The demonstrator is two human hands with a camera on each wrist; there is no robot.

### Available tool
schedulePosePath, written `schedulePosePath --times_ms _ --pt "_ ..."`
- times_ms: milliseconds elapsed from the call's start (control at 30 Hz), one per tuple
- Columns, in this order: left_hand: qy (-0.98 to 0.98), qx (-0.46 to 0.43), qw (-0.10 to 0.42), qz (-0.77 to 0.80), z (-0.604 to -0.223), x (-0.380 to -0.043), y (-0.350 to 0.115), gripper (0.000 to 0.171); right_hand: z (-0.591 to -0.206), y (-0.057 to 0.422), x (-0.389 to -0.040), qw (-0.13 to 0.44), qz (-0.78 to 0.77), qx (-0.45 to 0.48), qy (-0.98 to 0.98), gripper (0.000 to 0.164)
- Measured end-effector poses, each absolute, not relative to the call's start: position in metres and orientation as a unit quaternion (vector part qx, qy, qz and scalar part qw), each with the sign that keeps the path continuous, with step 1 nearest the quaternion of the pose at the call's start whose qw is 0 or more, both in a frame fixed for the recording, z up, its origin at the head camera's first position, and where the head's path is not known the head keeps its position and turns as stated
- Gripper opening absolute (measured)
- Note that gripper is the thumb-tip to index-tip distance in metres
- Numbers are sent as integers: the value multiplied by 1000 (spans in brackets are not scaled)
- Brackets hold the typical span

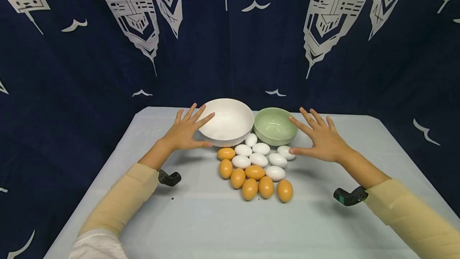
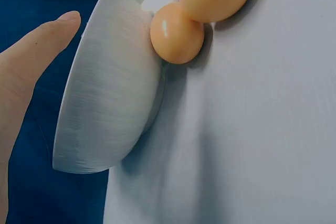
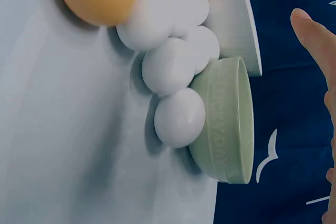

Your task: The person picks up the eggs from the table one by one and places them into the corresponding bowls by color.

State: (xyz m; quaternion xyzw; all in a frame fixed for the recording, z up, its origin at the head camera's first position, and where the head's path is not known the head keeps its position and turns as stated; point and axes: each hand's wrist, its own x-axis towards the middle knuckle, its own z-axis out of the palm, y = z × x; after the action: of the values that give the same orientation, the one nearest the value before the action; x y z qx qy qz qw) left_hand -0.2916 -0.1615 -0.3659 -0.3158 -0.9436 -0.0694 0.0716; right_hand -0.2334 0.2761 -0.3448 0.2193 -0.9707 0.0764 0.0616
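My left hand (image 1: 185,131) hovers with spread fingers at the left of a large white bowl (image 1: 230,121), its fingertips overlapping the rim in the head view. My right hand (image 1: 321,139), also spread, hangs in the air right of a smaller green bowl (image 1: 274,127). Neither hand holds anything. In front of the bowls lie several white eggs (image 1: 258,160) and, nearer, several brown eggs (image 1: 249,189), bunched close together. Both bowls look bare inside. In the right wrist view a white egg (image 3: 180,117) lies close against the green bowl (image 3: 226,124), which has raised lettering.
A pale cloth covers the table (image 1: 215,227). Behind it hangs a dark blue curtain (image 1: 230,59) with white building and bird prints. Each wrist wears a small black device, the left one (image 1: 169,178) and the right one (image 1: 350,196).
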Motion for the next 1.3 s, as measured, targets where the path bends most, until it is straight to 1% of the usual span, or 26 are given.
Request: schedulePosePath --times_ms 200,300,567,667,800,1033,1200,1300 --pt "-946 -294 78 -107 -378 -291 -161 97 -352 273 -227 65 131 232 -962 94" --pt "-945 -285 86 -136 -386 -292 -160 96 -357 271 -224 58 172 235 -955 94" --pt "-927 -247 93 -267 -410 -295 -155 97 -377 267 -214 34 286 230 -930 91" --pt "-912 -230 107 -322 -418 -297 -153 99 -384 264 -206 40 310 225 -923 89" --pt "-888 -208 127 -391 -428 -301 -149 96 -394 262 -193 43 335 215 -916 86" --pt "-849 -183 129 -478 -435 -303 -143 94 -409 261 -175 43 380 201 -902 81" --pt "-828 -171 122 -519 -439 -304 -137 93 -419 258 -161 63 391 202 -896 79" --pt "-818 -167 127 -535 -442 -305 -134 91 -425 256 -155 72 401 202 -891 77"
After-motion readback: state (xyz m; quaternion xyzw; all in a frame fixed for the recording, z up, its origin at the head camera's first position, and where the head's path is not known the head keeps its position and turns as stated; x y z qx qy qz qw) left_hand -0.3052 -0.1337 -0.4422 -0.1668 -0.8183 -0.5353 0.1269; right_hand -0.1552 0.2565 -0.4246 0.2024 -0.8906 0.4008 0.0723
